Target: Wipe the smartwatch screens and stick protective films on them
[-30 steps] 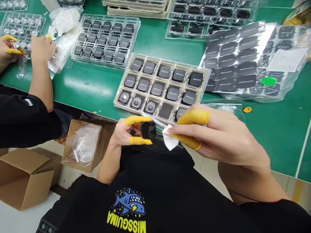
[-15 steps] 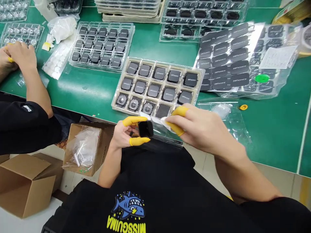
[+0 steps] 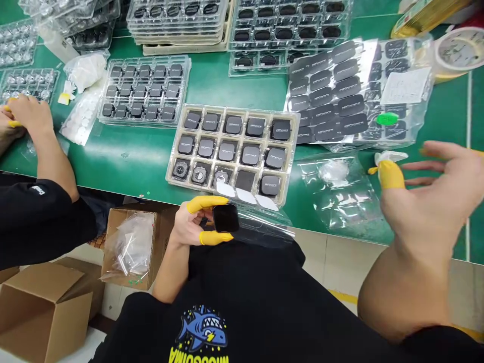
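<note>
My left hand (image 3: pixel 191 222), yellow cots on thumb and forefinger, grips a smartwatch case (image 3: pixel 226 218) by its edges, its dark glossy screen facing up. Clear film strips (image 3: pixel 264 224) with white tabs (image 3: pixel 245 196) stick out to the right from behind the watch; where they are held is hidden. Above them lies a beige tray (image 3: pixel 170 177) of square watches, most with dark printed covers, several showing their round sensor backs. Over the table's right side, my right hand (image 3: pixel 431 186) has its fingers apart. A crumpled white wipe (image 3: pixel 391 157) is at its yellow-covered thumb, beside a small yellow ring (image 3: pixel 372 171).
A clear plastic bag (image 3: pixel 340 206) lies right of the tray. Behind it are sheets of dark stickers (image 3: pixel 348 85) and a tape roll (image 3: pixel 459 48). Another filled tray (image 3: pixel 143 91) stands at left, near a co-worker's hands (image 3: pixel 28 116). Cardboard boxes (image 3: pixel 71 312) stand below the table.
My right hand has moved from beside the watch far to the right, and its fingers have spread from the white wipe. The left hand still holds the watch. The view has shifted slightly.
</note>
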{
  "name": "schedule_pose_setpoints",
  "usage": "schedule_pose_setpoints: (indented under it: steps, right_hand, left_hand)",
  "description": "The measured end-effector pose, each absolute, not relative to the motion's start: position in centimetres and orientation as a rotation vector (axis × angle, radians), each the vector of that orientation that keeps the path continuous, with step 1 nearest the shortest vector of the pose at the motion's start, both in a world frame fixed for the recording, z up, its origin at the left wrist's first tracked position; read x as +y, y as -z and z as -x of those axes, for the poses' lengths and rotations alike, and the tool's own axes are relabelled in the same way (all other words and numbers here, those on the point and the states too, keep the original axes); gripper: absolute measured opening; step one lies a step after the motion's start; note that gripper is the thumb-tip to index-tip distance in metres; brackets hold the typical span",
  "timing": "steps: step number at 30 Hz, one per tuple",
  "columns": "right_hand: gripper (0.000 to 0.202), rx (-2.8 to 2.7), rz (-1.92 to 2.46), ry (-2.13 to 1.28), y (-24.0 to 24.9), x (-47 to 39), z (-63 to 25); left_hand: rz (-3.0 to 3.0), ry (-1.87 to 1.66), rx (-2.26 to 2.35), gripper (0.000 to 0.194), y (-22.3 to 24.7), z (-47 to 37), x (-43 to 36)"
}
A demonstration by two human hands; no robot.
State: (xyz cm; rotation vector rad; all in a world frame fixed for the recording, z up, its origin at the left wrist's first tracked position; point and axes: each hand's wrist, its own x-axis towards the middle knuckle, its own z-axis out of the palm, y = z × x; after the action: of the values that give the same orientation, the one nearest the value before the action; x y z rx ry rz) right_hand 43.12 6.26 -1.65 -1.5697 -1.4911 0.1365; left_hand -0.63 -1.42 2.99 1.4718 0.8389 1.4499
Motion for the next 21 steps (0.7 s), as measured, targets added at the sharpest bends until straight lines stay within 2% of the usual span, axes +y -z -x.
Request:
schedule_pose_setpoints:
  steps: [1, 2, 3, 4, 5, 8, 10, 12, 17, 21]
  right_hand:
    - [0.052, -1.427, 1.523, -0.254, 0.7, 4.6, -41.0]
    - [0.039, -1.428, 1.488, -0.558, -0.3, 3.0, -38.8]
    - [0.030, -1.466, 1.416, -1.005, -1.3, 1.5, -36.6]
    - [0.031, -1.440, 1.273, -1.421, -2.2, 0.3, -34.6]
    - [0.037, -1.373, 1.140, -1.753, -3.0, -0.6, -32.7]
    - [0.068, -1.223, 1.021, -2.027, -4.3, -1.8, -28.8]
    - [0.065, -1.071, 0.979, -2.104, -4.6, -1.7, -27.5]
    - [0.051, -0.987, 0.977, -2.088, -4.8, -1.2, -26.9]
    - [0.039, -1.148, 1.042, -1.703, -6.5, 0.3, -27.3]
    - [0.024, -1.303, 1.122, -1.389, -7.6, 1.2, -28.4]
  left_hand:
    - [-1.476, -1.443, 0.846, 0.073, -3.3, 0.4, -1.5]
    - [-1.480, -1.442, 0.847, 0.072, -3.6, 0.3, -1.7]
    - [-1.485, -1.446, 0.847, 0.070, -3.8, 0.1, -1.9]
    - [-1.484, -1.460, 0.852, 0.069, -4.0, 0.1, -2.1]
    - [-1.484, -1.471, 0.860, 0.070, -4.1, 0.1, -2.4]
    - [-1.491, -1.460, 0.899, 0.074, -3.8, 0.6, -3.3]
    - [-1.485, -1.424, 0.927, 0.075, -3.4, 0.9, -3.7]
    - [-1.464, -1.374, 0.909, 0.074, -3.1, 1.0, -3.7]
    - [-1.251, -1.345, 0.805, 0.064, -3.7, 0.5, -2.6]
    - [-1.086, -1.439, 0.941, 0.059, -3.9, 0.9, -2.4]
